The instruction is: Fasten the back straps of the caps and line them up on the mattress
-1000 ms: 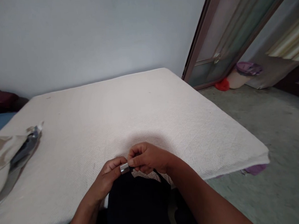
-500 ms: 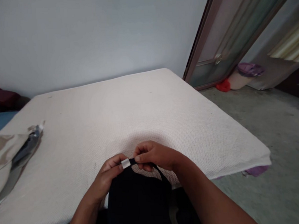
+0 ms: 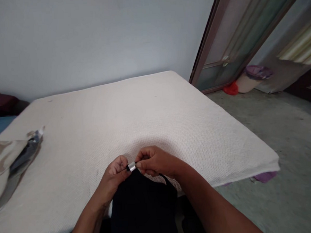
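Note:
A black cap (image 3: 143, 207) hangs at the near edge of the bed, close to my body, with the strap opening at the top. A small silver metal buckle (image 3: 132, 166) sits on its strap between my two hands. My left hand (image 3: 115, 172) pinches the black strap just left of the buckle, thumb below and index finger curled above. On the other side, my right hand (image 3: 154, 161) grips the strap and the buckle's right edge between thumb and fingers. The strap's loop runs down from my right hand to the cap's side.
A white textured cover (image 3: 113, 108) spreads over the bed against a pale wall (image 3: 101, 36). Beige caps in clear plastic (image 3: 6, 159) lie at the left. On the right are a framed glass door (image 3: 220, 57), a bin with a purple liner (image 3: 252, 78) and grey floor (image 3: 291, 130).
The buckle has shifted slightly right along the strap toward my right fingers, and black strap now shows on its left. My right hand has moved a little left.

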`<state>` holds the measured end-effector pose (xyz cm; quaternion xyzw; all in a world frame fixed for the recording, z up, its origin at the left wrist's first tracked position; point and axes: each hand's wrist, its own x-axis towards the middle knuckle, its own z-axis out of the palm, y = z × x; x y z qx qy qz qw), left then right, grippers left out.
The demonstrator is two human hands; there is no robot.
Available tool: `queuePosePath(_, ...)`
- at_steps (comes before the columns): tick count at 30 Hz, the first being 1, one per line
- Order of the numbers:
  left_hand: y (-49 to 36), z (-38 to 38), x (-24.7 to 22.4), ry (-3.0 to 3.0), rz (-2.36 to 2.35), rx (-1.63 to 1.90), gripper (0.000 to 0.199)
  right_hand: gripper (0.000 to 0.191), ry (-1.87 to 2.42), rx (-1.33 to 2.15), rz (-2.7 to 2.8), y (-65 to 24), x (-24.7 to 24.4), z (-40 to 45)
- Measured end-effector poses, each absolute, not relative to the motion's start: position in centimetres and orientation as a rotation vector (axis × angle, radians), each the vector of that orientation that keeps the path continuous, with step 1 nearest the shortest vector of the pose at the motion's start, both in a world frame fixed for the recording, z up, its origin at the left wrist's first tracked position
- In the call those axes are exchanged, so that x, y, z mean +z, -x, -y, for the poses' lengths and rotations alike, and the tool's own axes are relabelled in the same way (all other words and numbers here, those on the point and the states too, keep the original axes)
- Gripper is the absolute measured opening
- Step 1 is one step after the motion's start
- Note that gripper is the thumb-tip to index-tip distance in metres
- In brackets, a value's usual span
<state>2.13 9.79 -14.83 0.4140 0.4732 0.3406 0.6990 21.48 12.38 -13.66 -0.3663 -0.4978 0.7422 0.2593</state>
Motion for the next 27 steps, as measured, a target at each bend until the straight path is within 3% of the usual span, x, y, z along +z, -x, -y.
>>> queuePosePath(4, -2.02, -9.68, -14.81, -0.920, -1.075, 0.763, 0.030, 0.007, 1.016, 1.979, 1.363, -21.45, -13.99, -12.49)
queuePosePath(10, -1.52, -9.35, -14.75, -0.820, -0.991, 0.715, 0.010, 0.007, 1.063, 1.936, 1.455, -21.24, -13.67, -12.49)
queuePosePath(18, -1.60, -9.33, -14.35, -0.719, -1.009, 0.787, 0.010, 0.013, 1.086, 1.829, 1.571, -20.88, -13.94, -12.59)
queuePosePath(27, -2.17, -9.46, -14.26, -0.651, -1.076, 0.784, 0.009, 0.022, 1.148, 1.476, 1.810, -20.71, -13.34, -12.15)
